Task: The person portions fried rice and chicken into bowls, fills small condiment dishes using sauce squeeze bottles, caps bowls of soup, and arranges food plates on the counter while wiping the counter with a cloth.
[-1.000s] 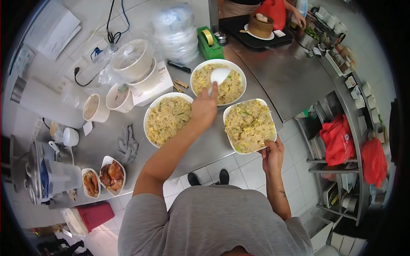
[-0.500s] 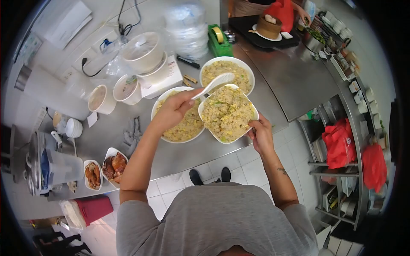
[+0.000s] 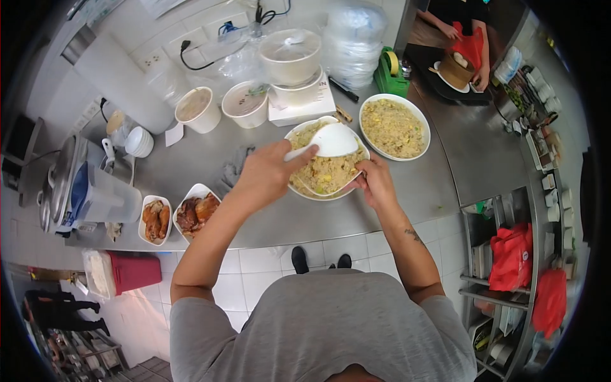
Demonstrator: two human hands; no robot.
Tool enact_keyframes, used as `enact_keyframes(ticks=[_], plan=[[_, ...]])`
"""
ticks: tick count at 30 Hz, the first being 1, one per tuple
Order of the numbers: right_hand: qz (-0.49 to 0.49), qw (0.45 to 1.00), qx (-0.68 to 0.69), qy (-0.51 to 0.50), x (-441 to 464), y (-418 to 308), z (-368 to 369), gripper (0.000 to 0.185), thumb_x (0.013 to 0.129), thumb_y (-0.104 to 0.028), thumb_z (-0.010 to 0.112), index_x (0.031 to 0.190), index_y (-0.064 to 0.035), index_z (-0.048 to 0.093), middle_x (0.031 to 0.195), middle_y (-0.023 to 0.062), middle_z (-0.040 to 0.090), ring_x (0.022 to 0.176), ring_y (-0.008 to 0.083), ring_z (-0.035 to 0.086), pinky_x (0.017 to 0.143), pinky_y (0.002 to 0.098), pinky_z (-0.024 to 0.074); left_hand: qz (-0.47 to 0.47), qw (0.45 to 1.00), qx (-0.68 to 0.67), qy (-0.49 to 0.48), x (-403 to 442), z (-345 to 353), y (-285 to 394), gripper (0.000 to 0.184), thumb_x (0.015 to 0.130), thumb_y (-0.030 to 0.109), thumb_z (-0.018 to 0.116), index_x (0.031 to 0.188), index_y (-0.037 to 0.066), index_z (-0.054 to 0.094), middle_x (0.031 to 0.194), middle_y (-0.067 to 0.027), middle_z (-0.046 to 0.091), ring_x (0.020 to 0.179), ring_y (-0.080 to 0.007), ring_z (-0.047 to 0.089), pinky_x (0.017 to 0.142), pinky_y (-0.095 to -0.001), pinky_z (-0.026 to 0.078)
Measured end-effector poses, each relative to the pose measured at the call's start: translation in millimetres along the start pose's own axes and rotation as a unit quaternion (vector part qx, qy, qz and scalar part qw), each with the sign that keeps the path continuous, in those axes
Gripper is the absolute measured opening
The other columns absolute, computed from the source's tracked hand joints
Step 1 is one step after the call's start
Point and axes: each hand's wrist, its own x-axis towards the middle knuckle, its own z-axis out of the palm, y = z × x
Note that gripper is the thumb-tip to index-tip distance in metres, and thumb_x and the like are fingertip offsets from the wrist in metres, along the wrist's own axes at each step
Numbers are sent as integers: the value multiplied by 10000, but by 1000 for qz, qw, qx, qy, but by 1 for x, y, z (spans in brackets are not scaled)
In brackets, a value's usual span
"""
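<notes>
My left hand is wrapped around the handle of a white rice paddle, whose broad blade lies over fried rice. In my right hand is the edge of a white squarish dish of fried rice, fingers beneath and thumb at the rim. The dish is above a round white bowl of fried rice, mostly hidden by it; I cannot tell whether they touch. Just beyond it, to the right, a second round bowl full of fried rice stands on the steel counter.
Two dishes of roasted meat sit at the counter's left. Lidded tubs, a white box, a green tape dispenser and stacked plastic lids line the back. Another person's hands are at a bamboo steamer.
My view has shifted, so the counter appears further right. The squarish dish has moved left over the round bowl, and the paddle has turned, its blade now over the dish's rice.
</notes>
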Motion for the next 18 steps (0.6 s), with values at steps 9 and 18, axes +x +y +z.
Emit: enact_keyframes(ticks=[9, 18], plan=[[1, 999, 28, 36, 12, 7, 4, 295, 768, 21, 400, 1018, 165, 464, 725, 151, 542, 365, 90, 377, 504, 406, 594, -39, 994, 54, 82, -38, 16, -16, 712, 637, -46, 563, 1276, 267, 531, 810, -89, 498, 714, -259, 521, 606, -357, 456], [-28, 997, 61, 47, 6, 17, 3, 330, 768, 23, 389, 1057, 158, 469, 806, 171, 566, 388, 93, 396, 517, 383, 595, -86, 993, -68, 48, -19, 49, 18, 687, 665, -50, 564, 1283, 248, 526, 833, -77, 507, 717, -254, 535, 618, -352, 460]])
